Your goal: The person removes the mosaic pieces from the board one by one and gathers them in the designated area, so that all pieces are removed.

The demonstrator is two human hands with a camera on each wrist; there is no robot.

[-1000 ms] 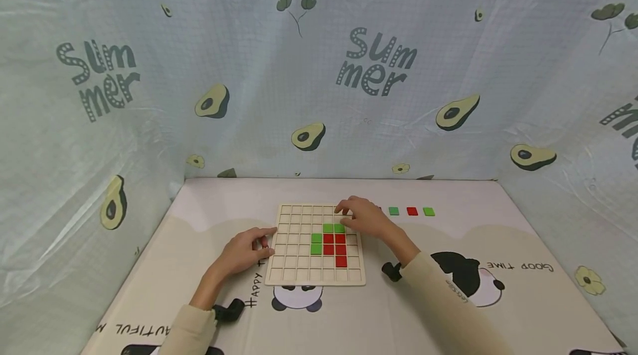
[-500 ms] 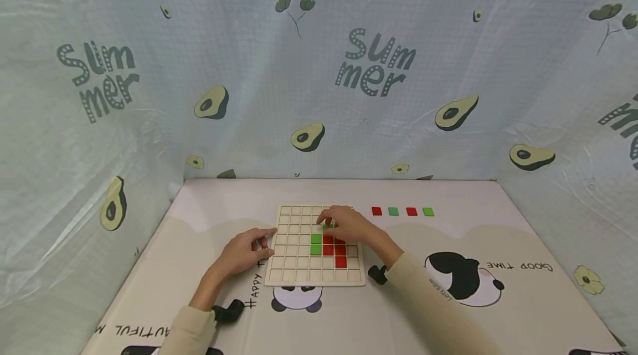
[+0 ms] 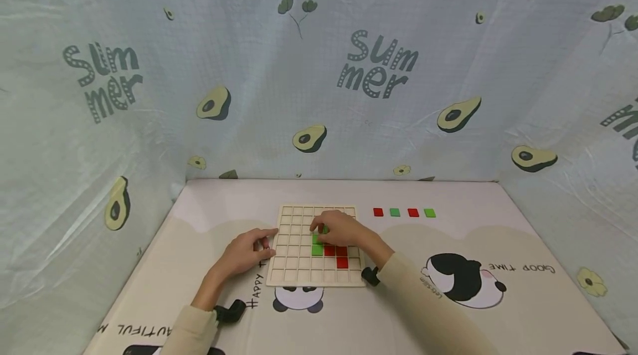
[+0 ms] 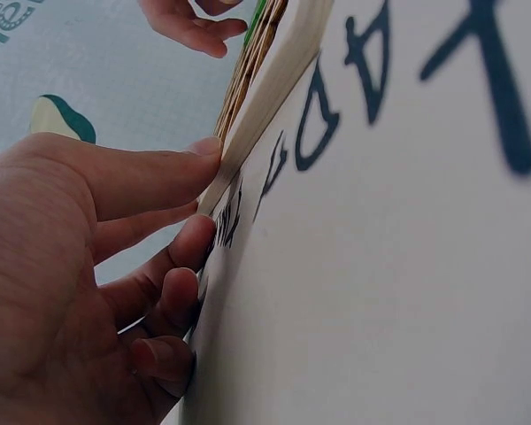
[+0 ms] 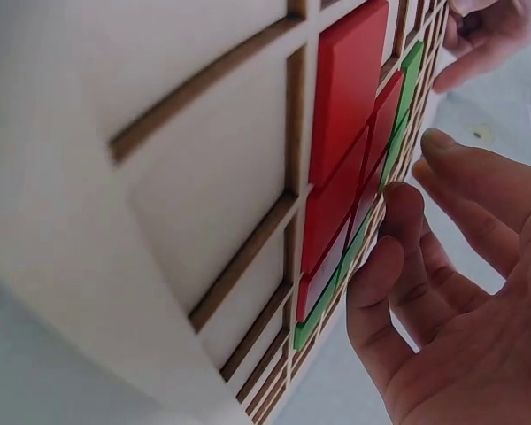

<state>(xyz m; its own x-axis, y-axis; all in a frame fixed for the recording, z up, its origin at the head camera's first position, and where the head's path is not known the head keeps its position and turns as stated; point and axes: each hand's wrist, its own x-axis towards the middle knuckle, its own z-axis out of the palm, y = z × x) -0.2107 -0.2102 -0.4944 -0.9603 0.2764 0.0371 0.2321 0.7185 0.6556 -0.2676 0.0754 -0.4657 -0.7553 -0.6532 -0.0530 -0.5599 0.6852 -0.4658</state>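
A pale wooden grid board (image 3: 291, 276) lies flat on the table, with several red and green square tiles in its cells. My left hand (image 3: 241, 251) is at the board's left edge, its thumb and forefinger touching the side in the left wrist view. My right hand (image 3: 341, 229) is over the tiles and hides some of them. A green tile (image 3: 317, 250) and a red tile (image 3: 342, 262) show in front of it. In the right wrist view its fingers are loosely bent beside the red tiles (image 5: 350, 80) and green tiles (image 5: 411, 75), with nothing visible between them.
Beyond the board to the right, a loose row of red and green tiles (image 3: 413, 212) lies on the table. A patterned cloth covers the table (image 3: 408, 310). White printed sheeting (image 3: 249, 122) walls the back and both sides.
My right hand has moved left and nearer, from the board's far right part to over the green tiles at the middle. It uncovered a red tile in the loose row. My left hand stays put.
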